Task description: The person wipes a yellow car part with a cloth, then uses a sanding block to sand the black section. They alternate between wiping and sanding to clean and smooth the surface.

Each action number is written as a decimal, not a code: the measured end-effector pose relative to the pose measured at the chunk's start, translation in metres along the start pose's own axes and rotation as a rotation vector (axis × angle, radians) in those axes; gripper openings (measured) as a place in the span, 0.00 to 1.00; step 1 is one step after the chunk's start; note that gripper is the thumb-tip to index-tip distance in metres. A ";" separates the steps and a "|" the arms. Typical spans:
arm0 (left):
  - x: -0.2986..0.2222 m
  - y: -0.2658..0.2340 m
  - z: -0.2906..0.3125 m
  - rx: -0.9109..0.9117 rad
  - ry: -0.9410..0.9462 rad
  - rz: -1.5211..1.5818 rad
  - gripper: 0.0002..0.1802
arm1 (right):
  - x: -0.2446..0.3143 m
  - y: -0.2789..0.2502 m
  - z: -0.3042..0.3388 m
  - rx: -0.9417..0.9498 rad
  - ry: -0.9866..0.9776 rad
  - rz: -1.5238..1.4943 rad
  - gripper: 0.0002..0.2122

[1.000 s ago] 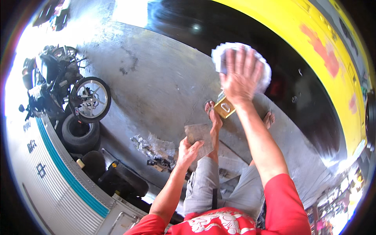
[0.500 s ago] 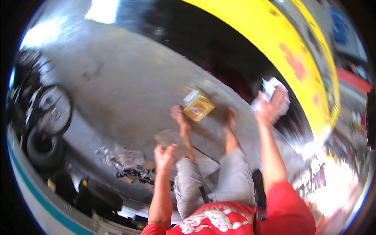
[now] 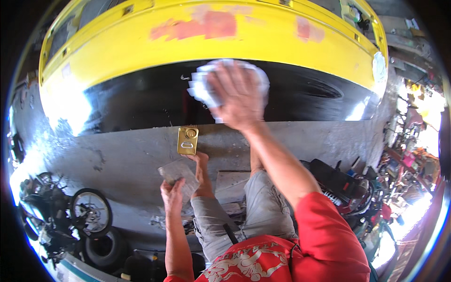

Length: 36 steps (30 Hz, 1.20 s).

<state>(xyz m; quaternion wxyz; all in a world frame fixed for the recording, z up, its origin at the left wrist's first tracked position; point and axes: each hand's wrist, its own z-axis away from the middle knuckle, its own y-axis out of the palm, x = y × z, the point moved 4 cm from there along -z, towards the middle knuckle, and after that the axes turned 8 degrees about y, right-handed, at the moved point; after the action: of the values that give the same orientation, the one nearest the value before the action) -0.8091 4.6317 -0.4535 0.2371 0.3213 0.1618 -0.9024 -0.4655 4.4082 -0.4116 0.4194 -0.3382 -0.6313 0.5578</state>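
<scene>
Concrete floor is stretching alongside a yellow vehicle body; the right hand, open and flat, is covering a white cloth at the black section; the left hand is pinching a flat gray slab near the left leg.

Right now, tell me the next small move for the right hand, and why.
Probably slide the right hand and white cloth rightward along the black panel: the spread hand lies over the cloth, which appears against the panel, and a streaky mark shows farther right.
</scene>
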 end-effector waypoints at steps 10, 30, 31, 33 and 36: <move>-0.043 0.191 0.046 0.255 -0.069 -0.237 0.11 | -0.493 -0.036 0.174 -0.476 0.804 0.047 0.28; -0.022 -0.033 -0.003 0.033 -0.034 0.387 0.15 | 0.164 0.023 -0.069 -0.087 -0.326 0.254 0.39; -0.024 -0.066 -0.007 0.028 -0.031 0.277 0.16 | 0.196 0.031 -0.078 -0.089 -0.336 0.252 0.40; -0.031 -0.127 -0.021 0.000 -0.057 0.301 0.16 | 0.258 0.045 -0.097 -0.077 -0.369 0.287 0.42; -0.038 -0.212 -0.035 -0.141 -0.052 0.384 0.15 | 0.354 0.063 -0.126 -0.014 -0.461 0.253 0.45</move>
<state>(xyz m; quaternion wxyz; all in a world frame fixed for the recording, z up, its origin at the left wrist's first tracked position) -0.8781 4.8370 -0.4250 0.4309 0.3054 0.1543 -0.8350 -0.5026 4.7871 -0.4169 0.1890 -0.2813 -0.6667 0.6638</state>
